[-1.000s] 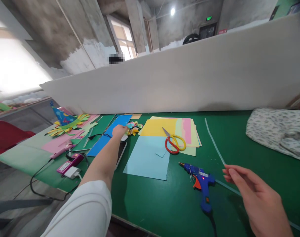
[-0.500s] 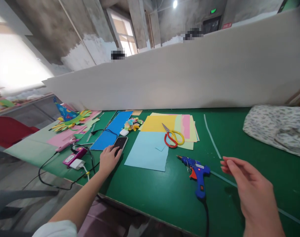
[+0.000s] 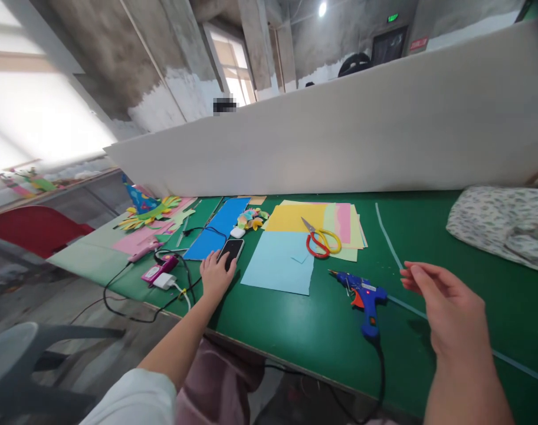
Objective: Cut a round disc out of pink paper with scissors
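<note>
My left hand [image 3: 216,276] rests with its fingers apart on a black-screened phone [image 3: 231,252] lying on the green table [image 3: 269,321]. On the right, my right hand [image 3: 446,301] is raised with thumb and fingertips pinched at the near end of a thin pale strip [image 3: 387,236]; whether it grips the strip or only overlaps it is unclear. Between the hands lie a blue glue gun [image 3: 368,300] with a lit red light, light blue paper [image 3: 275,265], and red-and-yellow-handled scissors [image 3: 324,242] across the paper sheets.
A glue stick [image 3: 406,307] extends behind the gun. At left are a pink power strip [image 3: 156,271], cables, blue board [image 3: 225,221] and a paper hat [image 3: 140,200]. A floral cloth bag [image 3: 503,224] lies right. A white partition [image 3: 317,147] stands behind.
The view has shifted, so the table items appear farther right and slightly higher. My left hand stays on the phone, and my right hand keeps its pinched pose.
</note>
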Available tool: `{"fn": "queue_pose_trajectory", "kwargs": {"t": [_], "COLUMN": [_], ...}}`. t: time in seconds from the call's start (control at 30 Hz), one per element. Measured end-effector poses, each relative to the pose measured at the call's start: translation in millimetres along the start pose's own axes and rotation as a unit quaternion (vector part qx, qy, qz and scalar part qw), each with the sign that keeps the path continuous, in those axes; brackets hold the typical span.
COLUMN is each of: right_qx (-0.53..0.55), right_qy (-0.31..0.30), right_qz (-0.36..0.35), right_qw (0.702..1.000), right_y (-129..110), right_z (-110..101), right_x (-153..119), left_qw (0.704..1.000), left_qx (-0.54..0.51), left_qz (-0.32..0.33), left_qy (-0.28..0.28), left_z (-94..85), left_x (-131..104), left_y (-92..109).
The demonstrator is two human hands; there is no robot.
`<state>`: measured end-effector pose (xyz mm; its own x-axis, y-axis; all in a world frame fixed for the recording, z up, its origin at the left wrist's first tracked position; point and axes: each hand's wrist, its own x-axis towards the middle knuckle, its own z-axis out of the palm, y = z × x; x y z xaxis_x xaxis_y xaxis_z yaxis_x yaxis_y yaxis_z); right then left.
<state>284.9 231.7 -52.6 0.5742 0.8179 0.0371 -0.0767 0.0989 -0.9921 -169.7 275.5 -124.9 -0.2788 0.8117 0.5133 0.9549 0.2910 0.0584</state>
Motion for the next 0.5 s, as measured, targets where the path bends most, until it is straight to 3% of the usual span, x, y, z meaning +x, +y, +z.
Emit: {"fn": "queue_pose_trajectory", "kwargs": {"t": [0.13,0.37,0.5], "right_qx": [-0.013,0.016,-0.004], "right_qy": [-0.018,0.016,-0.014], "right_qz": [0.008,0.021,0.033], "right_qw": [1.0,1.0,0.999], "right_y": [1.1,-1.5,-3.5], "right_z": [-2.1,-8.1,-4.0], "right_x": [3.0,6.6,2.3], "left_qw": [1.0,1.0,1.0], "left_qx": [-0.013,-0.024,-0.017], "left_qz": [0.004,-0.008,-0.02], "left_qy": [-0.002,0.002,-0.004], "left_z": [-5.1,-14.7,-11.9], "left_x": [-7.2,-19.3,-15.5], "left_y": [-3.6,-8.0,-8.8]}}
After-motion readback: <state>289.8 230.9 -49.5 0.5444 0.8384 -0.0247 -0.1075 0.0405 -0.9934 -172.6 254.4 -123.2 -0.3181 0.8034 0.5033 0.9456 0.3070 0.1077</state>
